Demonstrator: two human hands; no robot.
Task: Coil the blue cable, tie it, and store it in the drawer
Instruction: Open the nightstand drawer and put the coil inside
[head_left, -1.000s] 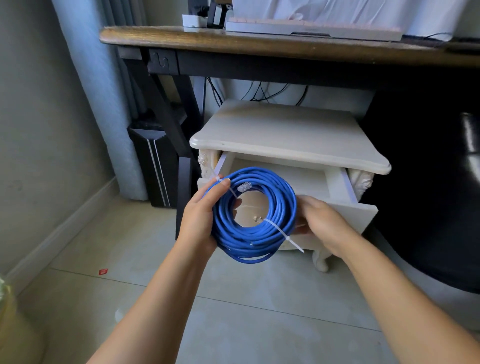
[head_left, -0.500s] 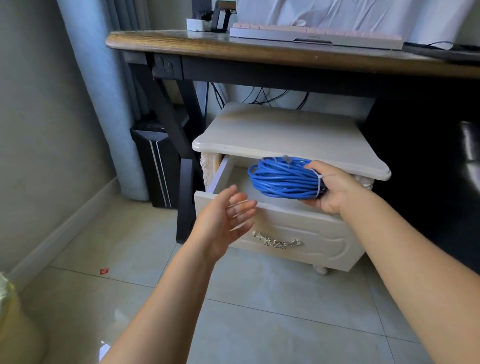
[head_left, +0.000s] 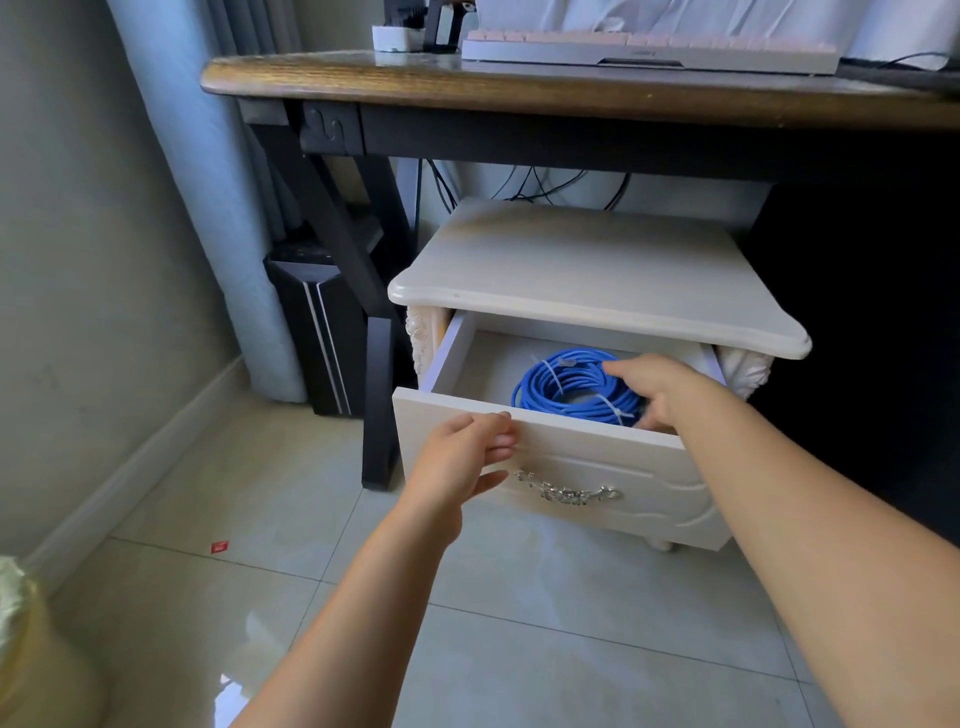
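Observation:
The blue cable (head_left: 566, 395) is a round coil bound with white ties, lying flat inside the open drawer (head_left: 597, 457) of a white nightstand (head_left: 571, 270). My right hand (head_left: 660, 389) reaches into the drawer and holds the coil's right side, thumb on top and fingers at its front. My left hand (head_left: 462, 457) is in front of the drawer panel, its loosely bent fingertips touching the panel's top edge at the left. A silver handle (head_left: 569, 492) sits on the drawer front, right of my left hand.
The nightstand stands under a wooden desk (head_left: 519, 88) with a keyboard (head_left: 649, 52) on it. A black desk leg (head_left: 379, 405) and a black computer tower (head_left: 322, 332) stand just left of the drawer. A dark shape (head_left: 883, 312) fills the right. Tiled floor lies below.
My right hand has lowered the coil from above the drawer down into it. My left hand let go of the coil earlier and has moved up to the drawer front's top edge.

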